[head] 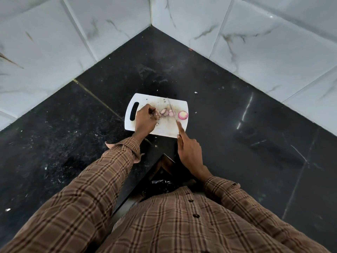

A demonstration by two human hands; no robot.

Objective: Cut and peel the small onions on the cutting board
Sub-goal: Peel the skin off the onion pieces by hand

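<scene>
On the white cutting board (164, 128), near its middle, lie a few pale pink onion pieces (166, 112); a peeled half onion (182, 115) sits cut face up by the board's right edge. The left hand (145, 121) rests on the left part of the board, fingers curled and pinching what looks like a bit of onion or skin just beside the pieces; what exactly it holds is too small to tell. The right hand (189, 152) comes in over the board's near edge, closed on a knife handle I cannot see, forefinger stretched along the back of the thin blade (170, 106), which runs toward the far edge across the pieces.

The step looks like slicing or trimming a small onion. To do it well, the left fingertips should stay tucked back from the blade, the piece should lie flat side down, and the forefinger should steady the blade while it presses straight down. Both wrists are bent low, sleeves clear of the board.
</scene>
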